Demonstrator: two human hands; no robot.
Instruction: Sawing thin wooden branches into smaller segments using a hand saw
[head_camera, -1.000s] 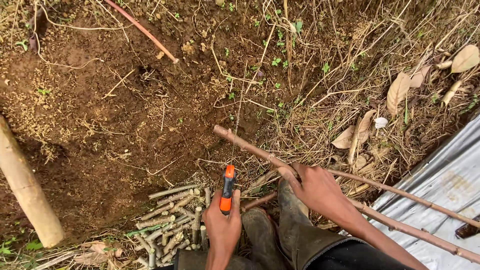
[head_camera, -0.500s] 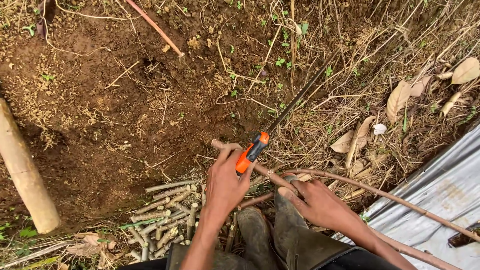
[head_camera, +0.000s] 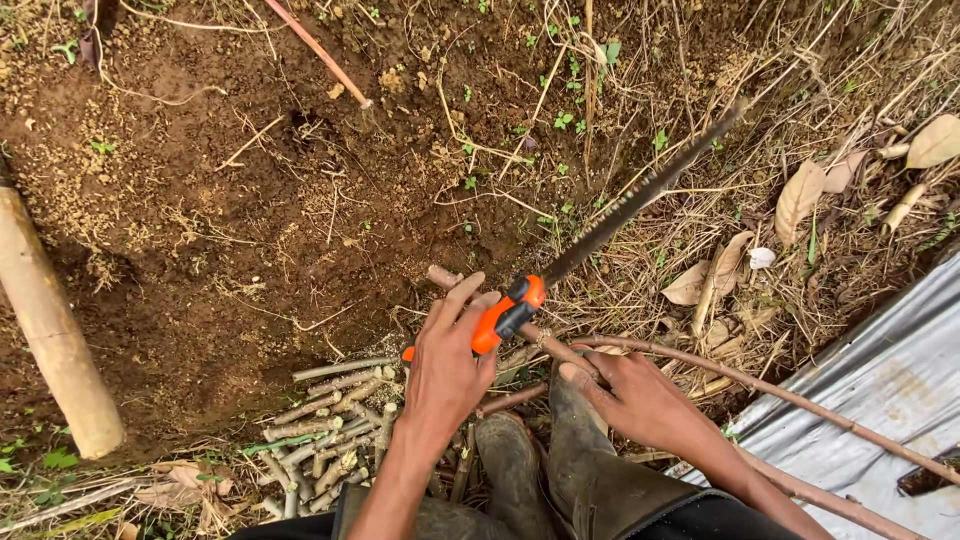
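Observation:
My left hand (head_camera: 445, 365) grips the orange and black handle of a hand saw (head_camera: 600, 232) whose dark toothed blade points up and to the right. Under the handle lies a long brown stem (head_camera: 770, 390), one cut end near my left fingers. My right hand (head_camera: 640, 400) pins this stem down, fingers wrapped over it. A heap of several short cut stem pieces (head_camera: 330, 420) lies on the soil just left of my left wrist. My dark rubber boots (head_camera: 560, 470) stand below both hands.
Bare brown soil (head_camera: 230, 220) fills the left and middle. A thick bamboo pole (head_camera: 55, 335) lies at the left edge. Dry grass and dead leaves (head_camera: 800, 200) cover the right. A grey tarp sheet (head_camera: 880, 390) lies at the lower right.
My left hand raised the saw from beside the cut pieces and swung its blade up to the right, over the stem. My right hand stayed on the stem.

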